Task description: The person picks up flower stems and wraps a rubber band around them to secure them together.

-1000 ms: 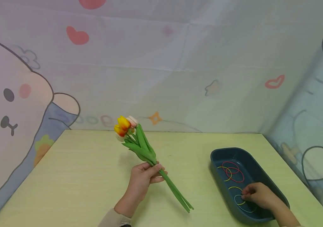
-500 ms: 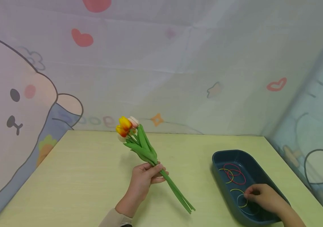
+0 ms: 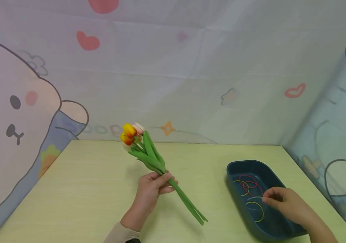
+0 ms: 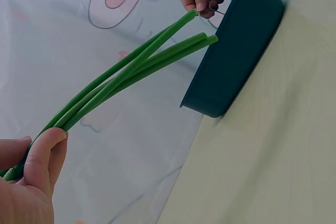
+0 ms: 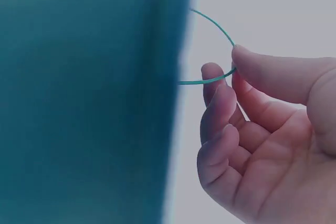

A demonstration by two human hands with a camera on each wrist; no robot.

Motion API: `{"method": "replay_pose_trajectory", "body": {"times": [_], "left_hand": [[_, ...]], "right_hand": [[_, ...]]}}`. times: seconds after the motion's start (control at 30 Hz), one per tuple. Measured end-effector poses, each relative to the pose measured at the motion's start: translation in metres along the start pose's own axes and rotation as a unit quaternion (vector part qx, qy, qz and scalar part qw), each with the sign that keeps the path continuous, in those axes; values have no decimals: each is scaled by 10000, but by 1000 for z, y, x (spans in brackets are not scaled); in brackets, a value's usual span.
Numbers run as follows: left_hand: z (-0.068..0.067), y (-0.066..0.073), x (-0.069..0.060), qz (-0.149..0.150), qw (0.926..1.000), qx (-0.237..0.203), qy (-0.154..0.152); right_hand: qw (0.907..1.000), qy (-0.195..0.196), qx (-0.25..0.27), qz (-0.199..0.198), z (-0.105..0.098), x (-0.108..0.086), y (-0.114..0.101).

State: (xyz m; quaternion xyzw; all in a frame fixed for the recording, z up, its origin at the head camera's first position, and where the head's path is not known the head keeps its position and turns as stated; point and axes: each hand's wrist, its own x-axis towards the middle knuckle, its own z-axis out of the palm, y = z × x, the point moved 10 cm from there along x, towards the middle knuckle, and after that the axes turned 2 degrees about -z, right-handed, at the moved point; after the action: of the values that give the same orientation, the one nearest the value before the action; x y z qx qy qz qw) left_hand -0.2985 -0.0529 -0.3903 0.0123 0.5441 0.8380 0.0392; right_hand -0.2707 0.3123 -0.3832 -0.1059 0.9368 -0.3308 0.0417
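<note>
My left hand (image 3: 148, 192) grips a bunch of tulips (image 3: 151, 155) by the green stems (image 4: 121, 77), with orange-yellow and pale pink blooms pointing up and away to the left. The stem ends slant down to the right above the table. Over the dark blue tray (image 3: 243, 216) at the right, my right hand (image 3: 288, 204) pinches a thin green rubber band (image 5: 212, 22) between thumb and forefinger. In the right wrist view the tray's wall hides part of that band. Red rubber bands (image 3: 256, 183) and yellow rubber bands (image 3: 263, 212) lie on the tray floor.
A pale wooden table (image 3: 84, 189) carries the tray near its right edge. Behind it hangs a fabric backdrop (image 3: 161, 67) with cartoon prints, which continues along the right side.
My right hand has lifted the green rubber band off the tray floor, rising a little and away from me. The left hand and the tulips have shifted slightly left.
</note>
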Motion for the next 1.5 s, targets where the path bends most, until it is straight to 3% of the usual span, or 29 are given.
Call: {"method": "replay_pose_trajectory", "body": {"times": [0.27,0.63,1.07,1.3,1.5], "left_hand": [[-4,8,0,32,9999,-121,85],[-8,13,1,68,9992,-357,156],[-11,17,-2,195,9978,-539,343],[-11,17,-1,241,9974,-554,398],[-10,18,-4,242,9964,-673,449]], "right_hand": [[9993,291,-108,-217,-9,-2,-22],[9927,755,9,-939,-14,-3,-69],[9861,550,462,-1497,1,-11,-108],[9738,556,450,-2158,6,-18,-133],[9679,466,554,-2407,12,-20,-151]]}}
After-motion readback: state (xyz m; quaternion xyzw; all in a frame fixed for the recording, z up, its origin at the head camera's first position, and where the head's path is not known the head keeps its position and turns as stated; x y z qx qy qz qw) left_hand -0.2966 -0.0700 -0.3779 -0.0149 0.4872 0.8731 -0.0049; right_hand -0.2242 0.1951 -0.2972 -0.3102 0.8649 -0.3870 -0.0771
